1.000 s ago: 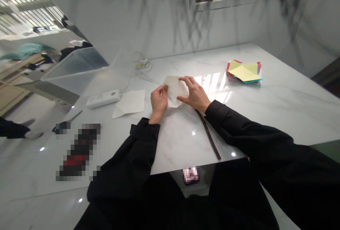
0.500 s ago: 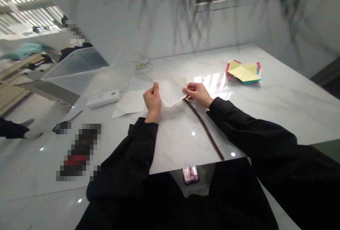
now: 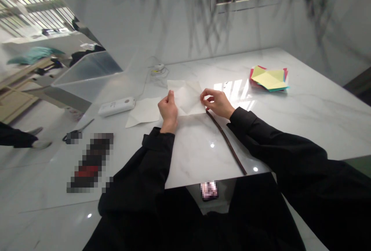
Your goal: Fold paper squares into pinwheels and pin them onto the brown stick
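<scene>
A creased sheet of off-white paper [image 3: 188, 98] is held up between my two hands, above the white marble-patterned table. My left hand [image 3: 168, 111] grips its left edge, thumb on top. At the right edge, my right hand [image 3: 216, 102] pinches the paper between thumb and fingertips. A thin dark brown stick [image 3: 227, 142] lies below my right hand and runs down to the table's front edge; its upper end is close to my fingers. Another off-white sheet [image 3: 144, 111] rests flat to the left of my left hand.
A stack of coloured paper [image 3: 269, 79] lies at the back right. To the left are a white power strip [image 3: 117, 106], scissors [image 3: 78, 132] partly blurred out, and a translucent plastic box [image 3: 87, 77]. A person's leg and shoe [image 3: 42, 144] show at far left.
The held paper now looks flatter, its right side more spread out. My right hand's fingers have shifted slightly along the right edge. The whole view has moved a little.
</scene>
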Motion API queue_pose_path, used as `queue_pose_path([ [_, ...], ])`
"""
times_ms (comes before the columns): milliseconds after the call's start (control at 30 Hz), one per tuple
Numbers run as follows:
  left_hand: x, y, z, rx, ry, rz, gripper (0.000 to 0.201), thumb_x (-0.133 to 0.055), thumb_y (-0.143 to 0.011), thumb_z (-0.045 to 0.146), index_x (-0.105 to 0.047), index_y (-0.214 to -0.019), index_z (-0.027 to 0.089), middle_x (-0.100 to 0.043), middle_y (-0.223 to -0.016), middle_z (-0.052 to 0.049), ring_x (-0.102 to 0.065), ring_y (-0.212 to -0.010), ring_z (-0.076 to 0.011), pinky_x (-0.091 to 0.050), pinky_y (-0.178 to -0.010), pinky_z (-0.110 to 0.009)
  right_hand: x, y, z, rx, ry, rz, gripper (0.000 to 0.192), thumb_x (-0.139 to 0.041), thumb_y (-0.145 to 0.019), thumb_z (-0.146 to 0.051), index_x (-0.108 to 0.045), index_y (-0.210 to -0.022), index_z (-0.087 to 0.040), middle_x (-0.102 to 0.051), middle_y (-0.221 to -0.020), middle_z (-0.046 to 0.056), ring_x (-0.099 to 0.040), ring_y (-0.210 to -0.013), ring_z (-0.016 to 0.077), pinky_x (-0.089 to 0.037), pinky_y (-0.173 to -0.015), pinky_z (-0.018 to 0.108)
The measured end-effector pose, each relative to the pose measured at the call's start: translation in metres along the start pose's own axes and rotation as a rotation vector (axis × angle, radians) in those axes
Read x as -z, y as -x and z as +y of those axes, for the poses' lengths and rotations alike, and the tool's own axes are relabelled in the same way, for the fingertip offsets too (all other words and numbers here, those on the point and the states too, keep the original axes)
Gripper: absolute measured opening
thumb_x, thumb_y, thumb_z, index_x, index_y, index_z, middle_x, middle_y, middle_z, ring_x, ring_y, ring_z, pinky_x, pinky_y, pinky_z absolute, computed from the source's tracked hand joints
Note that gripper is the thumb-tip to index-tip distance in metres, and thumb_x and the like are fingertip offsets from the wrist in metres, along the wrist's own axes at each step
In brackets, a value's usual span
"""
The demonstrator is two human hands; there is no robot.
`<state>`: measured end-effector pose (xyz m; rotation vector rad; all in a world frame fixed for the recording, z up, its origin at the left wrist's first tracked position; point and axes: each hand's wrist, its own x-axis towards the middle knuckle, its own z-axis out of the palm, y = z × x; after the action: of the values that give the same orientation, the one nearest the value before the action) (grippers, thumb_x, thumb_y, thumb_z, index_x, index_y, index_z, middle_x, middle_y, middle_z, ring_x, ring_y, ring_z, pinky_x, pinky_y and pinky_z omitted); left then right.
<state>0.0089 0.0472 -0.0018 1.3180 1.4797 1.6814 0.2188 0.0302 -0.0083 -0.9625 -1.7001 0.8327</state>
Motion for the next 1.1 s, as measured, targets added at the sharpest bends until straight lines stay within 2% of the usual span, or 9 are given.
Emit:
queue_pose_path([
  [100, 0.0, -0.002, -0.004, 0.037, 0.025, 0.0, 0.055, -0.064, -0.089, 0.069, -0.045, -0.063, 0.023, -0.048, -0.058, 0.001, -0.053, -0.066, -0.0156, -0.04, -0.055, -0.026, 0.001, -0.001, 0.003, 0.004, 0.001, -0.042, 0.02, -0.061, -0.09, -0.023, -0.076, -0.103, -0.021, -0.07, -0.102, 0.003, -0.065, -0.065, 0.0099, -0.06, -0.059, 0.026],
  [233, 0.0, -0.003, -0.008, 0.105, 0.097, -0.011, 0.054, -0.072, -0.083, 0.07, -0.052, -0.068, 0.022, -0.057, -0.063, 0.0, -0.059, -0.069, -0.0156, -0.048, -0.059, -0.025, 0.0, -0.005, 0.006, -0.123, -0.131, 0.018, 0.037, -0.066, -0.087, -0.024, -0.074, -0.124, -0.02, -0.067, -0.097, 0.003, -0.063, -0.066, 0.01, -0.063, -0.064, 0.029],
  [467, 0.001, -0.005, -0.007, 0.266, 0.285, -0.143, 0.057, -0.076, -0.078, 0.071, -0.068, -0.095, 0.017, -0.074, -0.085, -0.01, -0.072, -0.087, -0.0244, -0.061, -0.076, -0.035, 0.002, -0.008, 0.006, -0.278, -0.392, 0.038, 0.036, -0.074, -0.085, -0.026, -0.075, -0.12, -0.017, -0.068, -0.085, 0.002, -0.062, -0.074, 0.0116, -0.065, -0.081, 0.035],
  [600, 0.003, -0.007, -0.01, 0.269, 0.264, -0.113, 0.055, -0.071, -0.083, 0.069, -0.07, -0.098, 0.017, -0.076, -0.09, -0.013, -0.075, -0.094, -0.0277, -0.063, -0.079, -0.038, 0.001, -0.005, 0.0, -0.303, -0.385, 0.015, 0.041, -0.075, -0.085, -0.028, -0.073, -0.125, -0.02, -0.069, -0.093, 0.003, -0.064, -0.078, 0.0125, -0.065, -0.079, 0.034],
  [733, 0.007, -0.005, -0.008, 0.311, 0.274, -0.089, 0.051, -0.073, -0.084, 0.062, -0.07, -0.102, 0.015, -0.078, -0.093, -0.013, -0.076, -0.095, -0.0277, -0.063, -0.08, -0.036, -0.002, -0.001, -0.006, -0.291, -0.376, -0.109, 0.057, -0.083, -0.078, -0.03, -0.07, -0.134, -0.022, -0.067, -0.091, 0.001, -0.064, -0.075, 0.0131, -0.063, -0.072, 0.031],
  [800, 0.011, -0.002, -0.001, 0.37, 0.32, -0.139, 0.05, -0.073, -0.085, 0.058, -0.071, -0.107, 0.014, -0.079, -0.097, -0.013, -0.076, -0.096, -0.0272, -0.063, -0.082, -0.036, -0.002, 0.0, -0.006, -0.291, -0.377, -0.16, 0.056, -0.082, -0.079, -0.03, -0.071, -0.133, -0.021, -0.067, -0.086, 0.0, -0.064, -0.074, 0.0138, -0.062, -0.07, 0.031],
  [933, 0.027, 0.001, 0.017, 0.486, 0.366, -0.416, 0.048, -0.075, -0.085, 0.052, -0.072, -0.115, 0.014, -0.079, -0.1, -0.014, -0.077, -0.096, -0.0294, -0.064, -0.084, -0.039, -0.001, -0.001, 0.004, -0.243, -0.389, -0.209, 0.055, -0.081, -0.079, -0.029, -0.071, -0.133, -0.021, -0.072, -0.091, 0.002, -0.065, -0.075, 0.0152, -0.059, -0.073, 0.032],
  [1033, 0.035, 0.002, 0.023, 0.519, 0.344, -0.489, 0.046, -0.079, -0.082, 0.046, -0.073, -0.116, 0.016, -0.08, -0.102, -0.013, -0.077, -0.097, -0.0297, -0.064, -0.083, -0.04, 0.0, -0.003, 0.012, -0.181, -0.338, -0.233, 0.056, -0.081, -0.079, -0.03, -0.071, -0.134, -0.022, -0.071, -0.088, 0.001, -0.064, -0.074, 0.0157, -0.058, -0.074, 0.033],
  [1100, 0.037, 0.003, 0.024, 0.532, 0.331, -0.486, 0.045, -0.079, -0.082, 0.047, -0.073, -0.115, 0.017, -0.08, -0.103, -0.014, -0.077, -0.098, -0.0296, -0.064, -0.083, -0.041, -0.001, -0.004, 0.015, -0.145, -0.302, -0.247, 0.058, -0.08, -0.079, -0.03, -0.069, -0.136, -0.022, -0.067, -0.083, -0.001, -0.062, -0.072, 0.0146, -0.057, -0.073, 0.032],
])
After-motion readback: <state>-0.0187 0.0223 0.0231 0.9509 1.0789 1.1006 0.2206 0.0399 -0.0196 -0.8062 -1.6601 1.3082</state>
